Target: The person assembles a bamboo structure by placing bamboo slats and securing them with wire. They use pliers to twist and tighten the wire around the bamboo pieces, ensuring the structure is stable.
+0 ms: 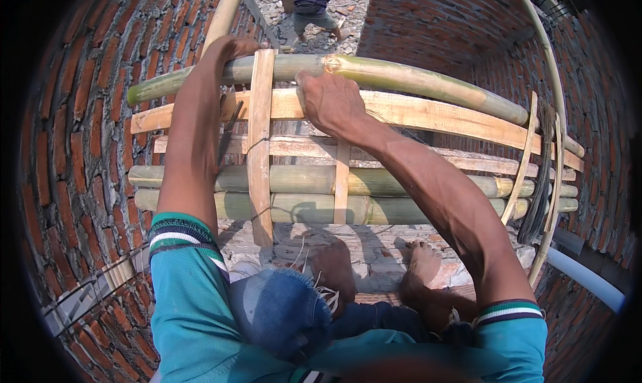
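Note:
My left hand (pixel 234 49) reaches over the top bamboo pole (pixel 281 67) near its left end, its fingers curled round the far side. My right hand (pixel 332 103) is closed in a fist against the upper wooden plank (pixel 401 109), just below that pole; whatever it grips is hidden. An upright wooden slat (pixel 261 136) crosses the poles and planks between my arms, with dark wire round it. Beside my left forearm are thin dark metal bars (pixel 229 125), partly covered. Two lower bamboo poles (pixel 294 179) lie nearer me, with a shorter slat (pixel 342 182) across them.
Brick walls (pixel 73 149) rise on both sides. A bundle of dark wire (pixel 540 176) hangs over the right ends. Tall bamboo poles (pixel 225 15) stand left and right. My bare feet (pixel 422 266) rest on a brick ledge. Beyond, a person (pixel 314 5) bends over rubble below.

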`<state>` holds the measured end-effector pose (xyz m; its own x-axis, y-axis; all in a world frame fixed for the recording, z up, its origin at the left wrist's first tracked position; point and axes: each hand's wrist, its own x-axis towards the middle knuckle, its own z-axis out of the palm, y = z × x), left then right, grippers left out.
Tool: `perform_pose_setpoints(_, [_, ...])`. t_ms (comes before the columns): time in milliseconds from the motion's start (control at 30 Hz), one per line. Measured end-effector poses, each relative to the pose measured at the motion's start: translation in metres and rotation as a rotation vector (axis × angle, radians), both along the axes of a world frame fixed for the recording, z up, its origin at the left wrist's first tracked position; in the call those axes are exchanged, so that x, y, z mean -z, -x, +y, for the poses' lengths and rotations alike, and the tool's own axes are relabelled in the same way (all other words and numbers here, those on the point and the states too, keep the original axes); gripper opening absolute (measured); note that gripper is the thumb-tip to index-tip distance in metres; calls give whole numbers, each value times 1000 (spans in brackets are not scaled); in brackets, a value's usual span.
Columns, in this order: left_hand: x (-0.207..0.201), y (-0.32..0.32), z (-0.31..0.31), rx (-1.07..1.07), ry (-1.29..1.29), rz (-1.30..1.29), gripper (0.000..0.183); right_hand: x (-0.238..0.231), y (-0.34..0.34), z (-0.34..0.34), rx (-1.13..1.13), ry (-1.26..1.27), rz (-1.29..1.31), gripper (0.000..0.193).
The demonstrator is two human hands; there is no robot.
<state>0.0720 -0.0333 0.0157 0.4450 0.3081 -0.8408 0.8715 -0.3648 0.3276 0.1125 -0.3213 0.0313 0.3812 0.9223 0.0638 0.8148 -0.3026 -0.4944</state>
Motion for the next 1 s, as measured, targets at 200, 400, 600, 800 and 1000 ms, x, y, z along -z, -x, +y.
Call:
perform_pose_setpoints(200, [32,-8,29,-15,83,-35,32,6,-3,3,28,-22,54,19])
perform_pose_setpoints(400, [67,-16,53,-32,170,-114,27,9,0,1,42,-43,63,18])
perform_pose_setpoints(600, [92,-17,79,45,271,-344,24,12,-3,0,30,-68,73,14])
perform_pose_setpoints(800, [47,11,45,-154,-75,-642,31,15,-5,2,7,-24,32,19])
perform_pose_setpoints(1000, [6,27,-10,-98,-538,-686,65,19,-9,10,-12,64,14,20])
